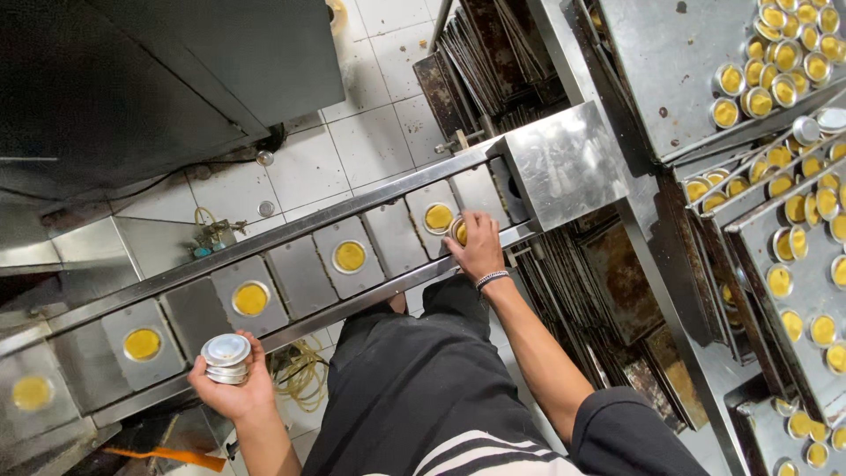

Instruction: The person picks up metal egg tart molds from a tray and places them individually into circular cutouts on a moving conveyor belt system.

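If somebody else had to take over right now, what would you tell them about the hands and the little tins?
Left hand: holds a short stack of empty metal tins beside the conveyor.
Right hand: fingers on a filled tin at the conveyor's end by the steel housing.
Done: five yellow-filled tins sit in the conveyor's plates, one per plate.
Left: some plates between them look bare; many more filled tins wait on the trays to the right.

Left hand point(231, 388) at seven o'clock, palm up, fingers curled closed. Right hand point(476, 247) at twelve o'clock, arm extended, fingers bent downward in a grip.
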